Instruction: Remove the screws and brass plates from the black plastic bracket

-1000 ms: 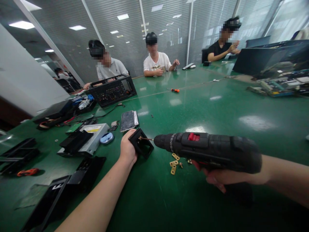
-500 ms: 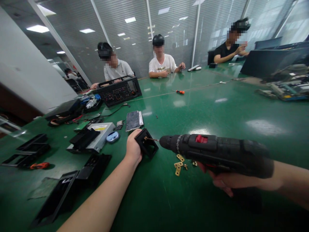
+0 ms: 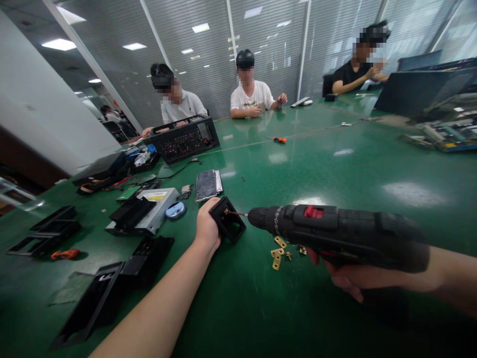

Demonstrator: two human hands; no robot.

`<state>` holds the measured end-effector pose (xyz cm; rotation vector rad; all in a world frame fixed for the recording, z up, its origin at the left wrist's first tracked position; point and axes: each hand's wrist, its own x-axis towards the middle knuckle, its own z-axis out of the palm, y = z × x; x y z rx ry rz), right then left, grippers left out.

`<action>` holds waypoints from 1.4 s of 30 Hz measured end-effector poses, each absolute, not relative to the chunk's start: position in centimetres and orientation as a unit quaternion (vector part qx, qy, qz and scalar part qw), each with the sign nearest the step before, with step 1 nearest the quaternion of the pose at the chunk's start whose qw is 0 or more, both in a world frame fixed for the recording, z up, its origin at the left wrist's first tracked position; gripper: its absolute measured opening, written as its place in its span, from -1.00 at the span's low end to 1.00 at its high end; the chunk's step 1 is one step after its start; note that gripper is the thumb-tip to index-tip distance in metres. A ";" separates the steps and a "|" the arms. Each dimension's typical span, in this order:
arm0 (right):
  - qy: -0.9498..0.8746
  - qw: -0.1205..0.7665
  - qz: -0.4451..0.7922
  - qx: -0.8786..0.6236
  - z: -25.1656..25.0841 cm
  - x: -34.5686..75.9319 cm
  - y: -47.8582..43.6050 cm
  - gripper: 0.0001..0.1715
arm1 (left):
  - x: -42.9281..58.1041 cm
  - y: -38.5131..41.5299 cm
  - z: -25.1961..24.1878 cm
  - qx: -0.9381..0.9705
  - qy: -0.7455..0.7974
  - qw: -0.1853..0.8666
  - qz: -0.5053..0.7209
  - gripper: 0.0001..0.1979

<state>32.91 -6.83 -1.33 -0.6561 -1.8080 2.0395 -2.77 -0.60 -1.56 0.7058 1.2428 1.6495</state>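
Watching remotely, I saw the black frame [image 3: 224, 222] over the green table [image 3: 261, 308], left of the drill [image 3: 309, 219]; if its lower corner touched the table, I couldn't see. It was prob. light, stiff plastic, somewhat slippery on flat faces, and thin walls might crack. Best hold, imo, was the outer edge, away from the bit [image 3: 238, 214]. My L hand [image 3: 207, 226] was bent around its left side, gripping it, w/ some fingers hidden behind. My R hand [image 3: 343, 273] was curled under the drill's body, holding it, fingers partly hidden. The drill was prob. heavy, esp. at the rear, so it needed a full-palm grip. Its bit pointed to the brass fitting [image 3: 225, 212] on the frame; contact was unclear.
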 end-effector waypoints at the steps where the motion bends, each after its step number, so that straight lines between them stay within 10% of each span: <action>1: -0.636 0.167 0.717 -0.232 -1.3 32.9 -6.8 -0.52 | -2.7 -0.6 -1.5 0.287 0.503 0.463 0.671 -0.73; 42: -0.629 0.150 0.717 -0.260 0.3 32.3 -7.3 -0.46 | -2.8 -0.6 -1.5 0.293 0.503 0.465 0.667 -0.73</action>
